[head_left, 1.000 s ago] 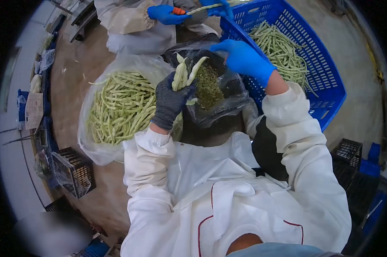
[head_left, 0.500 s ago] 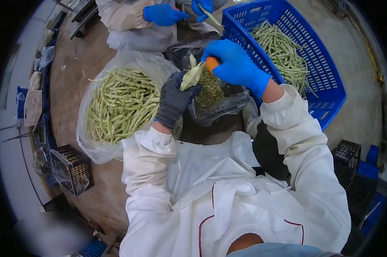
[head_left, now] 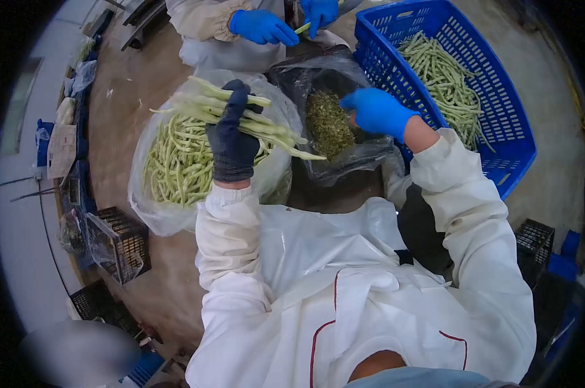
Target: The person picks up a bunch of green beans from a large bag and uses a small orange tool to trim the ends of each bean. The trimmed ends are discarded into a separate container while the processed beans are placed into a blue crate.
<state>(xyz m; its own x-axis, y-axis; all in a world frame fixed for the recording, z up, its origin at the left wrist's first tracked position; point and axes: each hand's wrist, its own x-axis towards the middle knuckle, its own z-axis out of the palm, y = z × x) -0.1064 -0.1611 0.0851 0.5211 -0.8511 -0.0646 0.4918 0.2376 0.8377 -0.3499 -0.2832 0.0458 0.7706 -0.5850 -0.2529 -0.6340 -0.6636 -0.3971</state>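
In a dark grey glove, my left hand (head_left: 233, 132) is closed around a bunch of long pale green beans (head_left: 276, 134) above the clear plastic bag (head_left: 139, 184). Loose green beans (head_left: 179, 158) fill that bag beneath it. My right hand (head_left: 378, 113), gloved in blue, is closed over the edge of a dark plastic bag (head_left: 334, 169) of chopped green trimmings (head_left: 328, 129). A bit of an orange handle (head_left: 353, 120) shows at its fingers; the rest of that tool is hidden.
A blue slatted crate (head_left: 506, 132) with more green beans (head_left: 438, 77) stands on the right. Opposite me, a co-worker's blue-gloved hands (head_left: 263, 27) hold a bean. Black crates (head_left: 121, 242) stand on the floor at left.
My left hand has moved left and up, from beside my right hand to over the bean bag, now with a spread bunch. My right hand has shifted right and lower, apart from the beans.
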